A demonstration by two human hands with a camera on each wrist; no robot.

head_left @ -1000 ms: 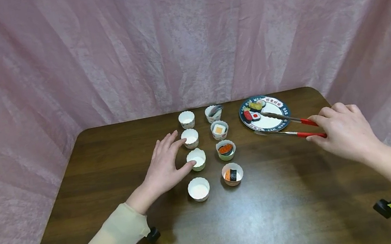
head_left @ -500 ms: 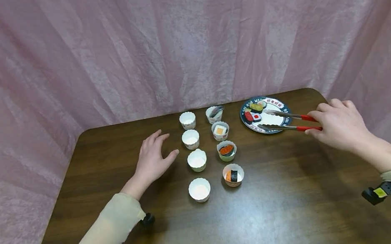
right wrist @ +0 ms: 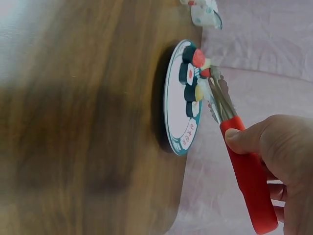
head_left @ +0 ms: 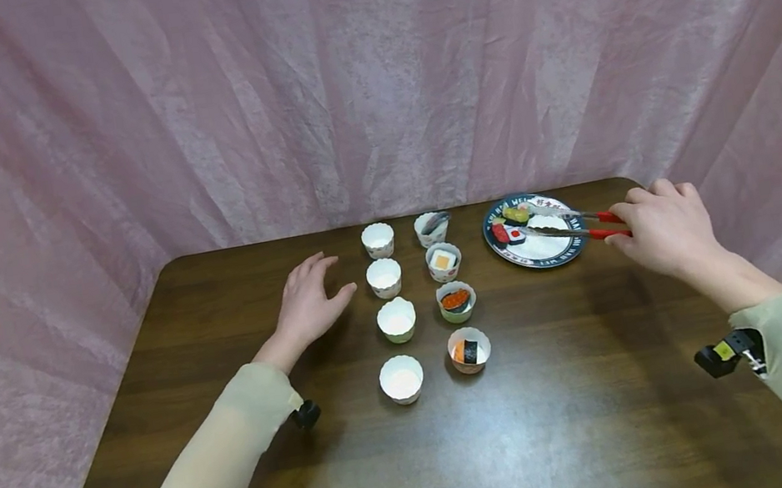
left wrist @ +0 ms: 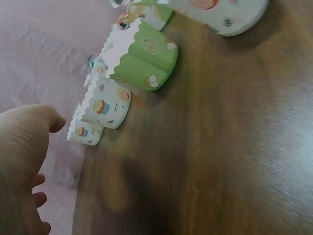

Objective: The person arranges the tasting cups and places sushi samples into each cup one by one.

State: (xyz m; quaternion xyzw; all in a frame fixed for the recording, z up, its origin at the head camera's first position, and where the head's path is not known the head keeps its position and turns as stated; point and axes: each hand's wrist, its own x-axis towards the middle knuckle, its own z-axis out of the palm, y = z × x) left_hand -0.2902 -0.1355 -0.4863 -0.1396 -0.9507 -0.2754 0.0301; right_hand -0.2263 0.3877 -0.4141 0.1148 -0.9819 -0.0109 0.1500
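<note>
My right hand [head_left: 665, 228] grips red-handled metal tongs [right wrist: 249, 181]. Their arms reach over a blue-rimmed plate [head_left: 545, 256], with the tips close to several sushi pieces at its left side. Among these are a white-faced roll with a red centre [head_left: 515, 235], a red-topped piece [head_left: 501, 233] and a yellow-topped piece [head_left: 516, 214]. Whether the tips touch any piece, I cannot tell. My left hand [head_left: 309, 303] hovers left of the paper cups, fingers relaxed, holding nothing. In the left wrist view, its thumb is nearest a white patterned cup [left wrist: 85, 133].
Paper cups stand in two columns mid-table. White insides show in the left column, such as the front cup [head_left: 402, 380]. The right column bears sushi: orange-and-black [head_left: 465, 352], roe-topped [head_left: 456, 300], egg-like [head_left: 442, 260] and silvery [head_left: 437, 222]. A pink curtain [head_left: 366, 79] hangs behind.
My right hand has moved forward and left, taking the tongs farther over the plate, and their arms have come closer together. My left hand has drawn back left from the cups.
</note>
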